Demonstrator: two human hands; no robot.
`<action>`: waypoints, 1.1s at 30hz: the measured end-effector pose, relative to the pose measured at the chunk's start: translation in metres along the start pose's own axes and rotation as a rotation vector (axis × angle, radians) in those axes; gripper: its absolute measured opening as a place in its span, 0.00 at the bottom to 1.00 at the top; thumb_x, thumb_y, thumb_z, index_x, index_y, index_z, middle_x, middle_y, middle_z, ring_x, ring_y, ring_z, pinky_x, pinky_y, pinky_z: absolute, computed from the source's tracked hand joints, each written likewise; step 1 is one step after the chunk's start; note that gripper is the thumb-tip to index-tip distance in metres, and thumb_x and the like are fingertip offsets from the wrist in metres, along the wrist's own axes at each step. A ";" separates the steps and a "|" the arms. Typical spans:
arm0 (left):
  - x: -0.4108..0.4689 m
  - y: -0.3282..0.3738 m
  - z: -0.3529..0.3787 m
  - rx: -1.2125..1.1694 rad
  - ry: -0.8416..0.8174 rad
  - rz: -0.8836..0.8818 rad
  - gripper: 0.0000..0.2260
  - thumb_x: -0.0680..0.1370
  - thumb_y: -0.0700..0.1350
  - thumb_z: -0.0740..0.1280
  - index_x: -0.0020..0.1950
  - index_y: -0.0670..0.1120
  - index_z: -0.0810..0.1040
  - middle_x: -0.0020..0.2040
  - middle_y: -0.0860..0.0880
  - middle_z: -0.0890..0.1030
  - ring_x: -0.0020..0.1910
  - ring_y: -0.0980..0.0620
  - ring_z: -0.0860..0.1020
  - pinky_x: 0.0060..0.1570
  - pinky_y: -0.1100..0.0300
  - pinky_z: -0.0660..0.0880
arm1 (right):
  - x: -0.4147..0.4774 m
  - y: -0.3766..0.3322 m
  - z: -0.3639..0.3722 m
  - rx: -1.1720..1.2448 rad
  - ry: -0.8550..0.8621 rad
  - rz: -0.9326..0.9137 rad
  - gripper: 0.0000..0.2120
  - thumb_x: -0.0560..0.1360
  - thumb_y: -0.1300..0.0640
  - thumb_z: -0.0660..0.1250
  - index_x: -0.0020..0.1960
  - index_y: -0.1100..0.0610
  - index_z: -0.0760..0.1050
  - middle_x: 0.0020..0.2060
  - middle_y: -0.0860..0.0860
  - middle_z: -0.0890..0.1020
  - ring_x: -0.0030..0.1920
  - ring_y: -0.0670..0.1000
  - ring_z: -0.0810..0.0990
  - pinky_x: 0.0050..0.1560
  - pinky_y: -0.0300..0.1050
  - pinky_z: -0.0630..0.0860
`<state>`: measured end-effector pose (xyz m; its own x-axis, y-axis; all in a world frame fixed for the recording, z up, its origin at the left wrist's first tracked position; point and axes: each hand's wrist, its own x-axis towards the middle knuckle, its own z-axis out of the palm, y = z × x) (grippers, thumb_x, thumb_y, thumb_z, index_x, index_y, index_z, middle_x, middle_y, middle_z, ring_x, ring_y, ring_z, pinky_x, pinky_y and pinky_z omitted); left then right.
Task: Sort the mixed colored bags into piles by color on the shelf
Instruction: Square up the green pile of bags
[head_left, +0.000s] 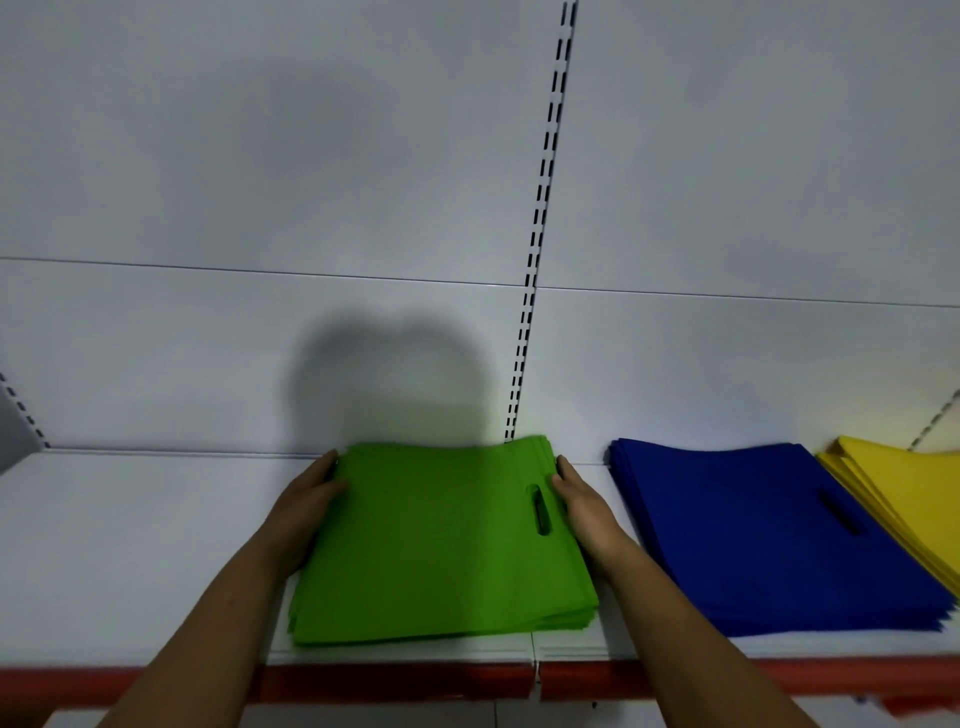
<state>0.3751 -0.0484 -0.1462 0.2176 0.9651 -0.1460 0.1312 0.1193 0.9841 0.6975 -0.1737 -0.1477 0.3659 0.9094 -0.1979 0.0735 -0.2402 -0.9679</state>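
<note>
White back panels (260, 182) fill the upper part of the frame, split by a slotted upright (543, 182) that runs down just right of centre. A dark shadow (389, 384) falls on the panel low at centre. Below lies the white shelf (130, 571), with a red front edge (415, 680) across the bottom of the frame.

At lower centre, a pile of green bags (441, 561) lies flat on the shelf, its cut-out handle slot (540, 509) towards the right side. The left hand (309, 501) lies against the pile's left edge and the right hand (584, 506) against its right edge. Each hand's fingers (569, 470) are straight and pressed together along the side of the stack, with the thumb resting on the top bag. Whether any fingertips reach under the pile cannot be told.

Right of the green pile, apart from it, a pile of blue bags (753, 545) lies flat. At the right edge of the frame, a pile of yellow bags (909, 493) lies just beside the blue one, its near edge fanned out.
</note>
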 end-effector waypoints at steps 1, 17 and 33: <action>-0.001 -0.001 0.000 0.004 0.002 0.003 0.25 0.82 0.34 0.60 0.79 0.47 0.64 0.73 0.49 0.70 0.64 0.53 0.71 0.62 0.56 0.68 | -0.001 0.002 -0.001 -0.002 -0.005 0.001 0.26 0.85 0.53 0.56 0.81 0.49 0.54 0.77 0.48 0.66 0.70 0.49 0.71 0.66 0.43 0.71; 0.001 -0.001 -0.004 0.241 -0.006 0.156 0.24 0.83 0.45 0.65 0.78 0.53 0.65 0.75 0.50 0.69 0.68 0.52 0.73 0.66 0.58 0.67 | -0.013 -0.005 0.000 -0.024 -0.026 -0.032 0.30 0.84 0.53 0.60 0.82 0.50 0.51 0.78 0.51 0.63 0.70 0.50 0.70 0.67 0.45 0.70; -0.071 -0.018 -0.014 1.549 -0.623 1.288 0.26 0.84 0.56 0.54 0.82 0.52 0.57 0.80 0.55 0.62 0.76 0.58 0.64 0.67 0.58 0.72 | -0.091 0.002 -0.005 -1.610 -0.560 -0.995 0.29 0.85 0.43 0.50 0.82 0.46 0.45 0.81 0.43 0.51 0.80 0.44 0.48 0.77 0.61 0.54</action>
<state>0.3440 -0.1157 -0.1521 0.9935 0.0990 0.0557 0.1109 -0.9519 -0.2857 0.6690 -0.2592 -0.1311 -0.5882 0.8028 -0.0974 0.7784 0.5947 0.2012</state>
